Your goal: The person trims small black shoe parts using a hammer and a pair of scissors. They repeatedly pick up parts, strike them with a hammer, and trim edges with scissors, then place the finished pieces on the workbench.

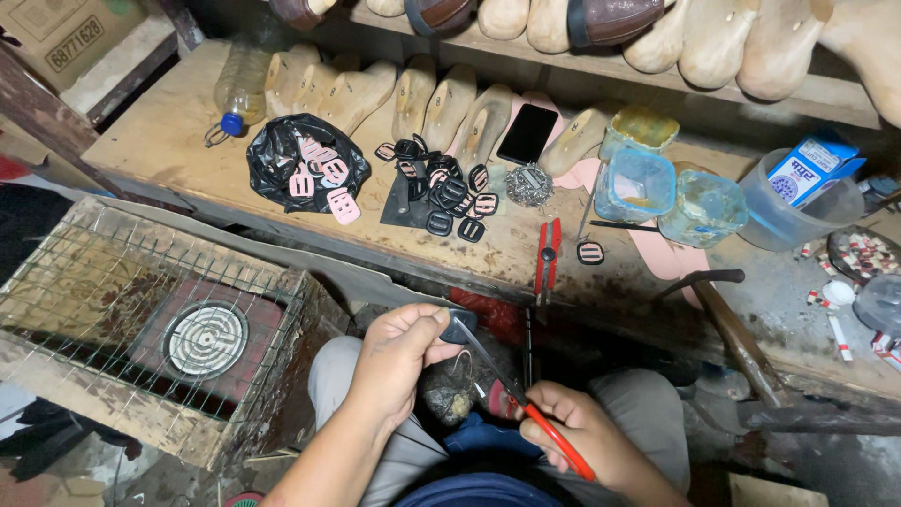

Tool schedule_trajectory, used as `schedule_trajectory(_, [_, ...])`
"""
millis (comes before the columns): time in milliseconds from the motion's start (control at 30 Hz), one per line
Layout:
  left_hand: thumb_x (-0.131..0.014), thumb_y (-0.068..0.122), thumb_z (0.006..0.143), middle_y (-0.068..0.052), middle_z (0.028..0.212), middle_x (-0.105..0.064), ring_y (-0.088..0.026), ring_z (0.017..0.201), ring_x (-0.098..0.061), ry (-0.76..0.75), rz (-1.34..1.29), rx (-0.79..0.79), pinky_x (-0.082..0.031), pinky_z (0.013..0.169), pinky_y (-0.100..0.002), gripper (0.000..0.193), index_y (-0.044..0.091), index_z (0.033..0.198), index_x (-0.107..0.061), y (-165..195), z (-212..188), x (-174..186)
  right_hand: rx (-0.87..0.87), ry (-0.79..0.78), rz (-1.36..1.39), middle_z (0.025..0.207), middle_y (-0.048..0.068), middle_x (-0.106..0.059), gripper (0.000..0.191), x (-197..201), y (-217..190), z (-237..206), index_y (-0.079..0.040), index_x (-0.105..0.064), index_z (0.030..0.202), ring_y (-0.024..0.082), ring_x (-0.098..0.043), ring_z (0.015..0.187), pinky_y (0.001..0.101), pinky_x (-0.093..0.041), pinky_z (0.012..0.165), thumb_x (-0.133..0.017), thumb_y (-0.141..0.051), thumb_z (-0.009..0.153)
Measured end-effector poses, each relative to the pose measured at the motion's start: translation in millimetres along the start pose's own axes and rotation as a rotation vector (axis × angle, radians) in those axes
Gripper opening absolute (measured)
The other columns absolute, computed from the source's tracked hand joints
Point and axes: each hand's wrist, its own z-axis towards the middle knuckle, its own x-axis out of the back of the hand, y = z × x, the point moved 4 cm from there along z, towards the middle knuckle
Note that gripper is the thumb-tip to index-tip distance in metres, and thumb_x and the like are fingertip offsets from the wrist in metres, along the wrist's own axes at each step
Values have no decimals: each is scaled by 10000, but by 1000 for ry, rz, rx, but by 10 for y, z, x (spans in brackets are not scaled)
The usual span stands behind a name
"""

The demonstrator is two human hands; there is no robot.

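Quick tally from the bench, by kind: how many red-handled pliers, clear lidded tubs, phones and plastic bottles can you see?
Red-handled pliers: 2, one on the bench, one in the right hand
Clear lidded tubs: 3
Phones: 1
Plastic bottles: 1
Total: 7
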Motion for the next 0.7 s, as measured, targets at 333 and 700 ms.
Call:
schedule_trajectory(333, [-681,101,972,-2,735,-619,-69,617,-498,19,19,-102,-398,558,-225,128,-17,958,-729,-120,46,67,33,13,-112,649,-37,-540,173,-13,19,-32,-74,-642,1005,68,-478,476,234,-409,454,-735,-116,865])
schedule_trajectory(700, [-600,177,993,-57,746,-678,-154,669,-698,39,-73,13,-552,630,-261,166,31,948,-666,-102,24,22,126,-179,-41,752,0,-549,211,-74,11,-42,-44,-586,1146,80,-532,620,237,-485,564,-601,-153,966])
